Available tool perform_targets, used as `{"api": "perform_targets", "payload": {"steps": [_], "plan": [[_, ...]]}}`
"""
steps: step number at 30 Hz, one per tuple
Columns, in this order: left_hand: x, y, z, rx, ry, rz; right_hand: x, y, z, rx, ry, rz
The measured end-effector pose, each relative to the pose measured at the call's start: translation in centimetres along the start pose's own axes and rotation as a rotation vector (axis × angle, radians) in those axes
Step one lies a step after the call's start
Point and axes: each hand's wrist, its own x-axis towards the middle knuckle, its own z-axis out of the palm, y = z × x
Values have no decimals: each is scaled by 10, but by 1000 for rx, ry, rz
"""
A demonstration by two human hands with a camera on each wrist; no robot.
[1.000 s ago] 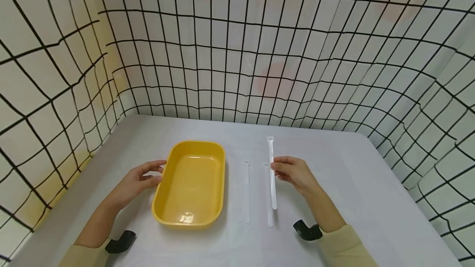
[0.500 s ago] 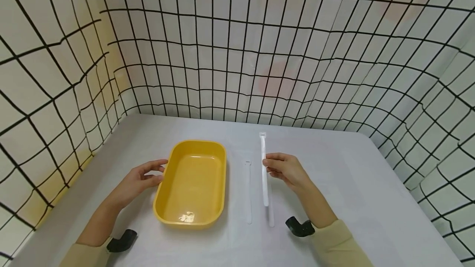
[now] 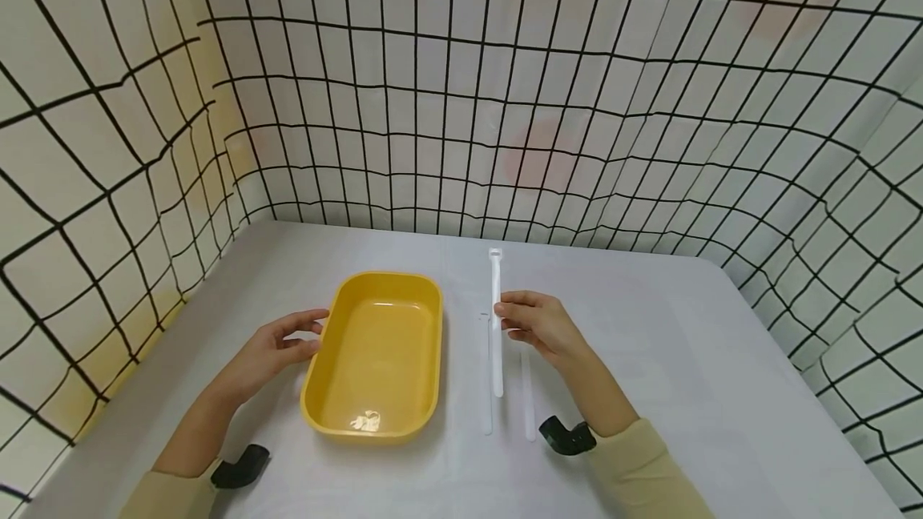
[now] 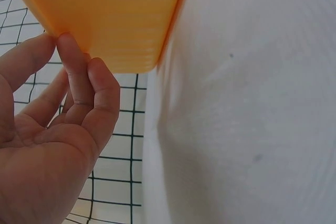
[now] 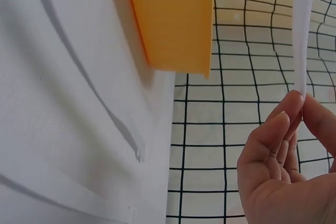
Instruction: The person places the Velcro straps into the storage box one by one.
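Observation:
A white cable tie hangs above the table, pinched between the thumb and fingertips of my right hand. Its square head points to the far side. Two more cable ties lie on the table, one partly behind the held one and another partly under my right hand. To their left stands a yellow rectangular tray with nothing in it. My left hand touches the tray's left side with loosely bent, spread fingertips, also seen against the tray wall in the left wrist view.
A white cloth covers the table. Around its back and sides runs a white wall with a black grid. A black elbow-shaped piece sits at each sleeve cuff, the right one close to the tabletop.
My right hand has moved left and slightly away from me with the cable tie, from over the right-hand tie to over the middle one. My left hand stays beside the tray.

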Motion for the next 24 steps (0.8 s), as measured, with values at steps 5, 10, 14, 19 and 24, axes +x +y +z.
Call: {"api": "perform_targets", "payload": {"steps": [5, 10, 14, 19, 24], "plan": [[1, -1, 0, -1, -3, 4, 3, -1, 10, 14, -6, 10], [2, -3, -1, -19, -8, 11, 5, -3, 20, -4, -7, 22], [2, -2, 0, -20, -4, 1, 6, -4, 29, -13, -26, 22], [1, -1, 0, -8, -1, -20, 8, -4, 39, -33, -41, 27], [1, -1, -1, -3, 4, -28, 11, -2, 49, -49, -57, 27]]}}
